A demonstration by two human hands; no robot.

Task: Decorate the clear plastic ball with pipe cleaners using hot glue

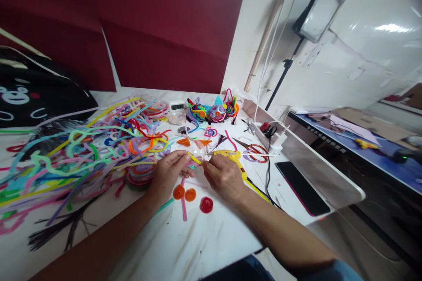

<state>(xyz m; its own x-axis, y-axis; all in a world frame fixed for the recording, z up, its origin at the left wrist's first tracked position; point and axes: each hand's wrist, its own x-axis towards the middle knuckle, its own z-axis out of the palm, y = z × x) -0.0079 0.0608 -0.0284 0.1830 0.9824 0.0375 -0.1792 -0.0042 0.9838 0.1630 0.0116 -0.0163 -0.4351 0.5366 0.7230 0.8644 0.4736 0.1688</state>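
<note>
The left hand (172, 169) and right hand (226, 178) pinch a yellow pipe cleaner (195, 159), one o'clock from two orange coils (179, 192). At its three o'clock, white lettering (325, 139) on a blue table (365, 154) is blurred; at eleven, a clock (177, 106).

L hand (172, 170) & R hand (226, 178) hold yellow strip (195, 159) nr glue gun (235, 156).

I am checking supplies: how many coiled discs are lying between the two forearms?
3: one orange disc at left, a second orange disc beside it, and a red disc at right. More may be hidden.
</note>
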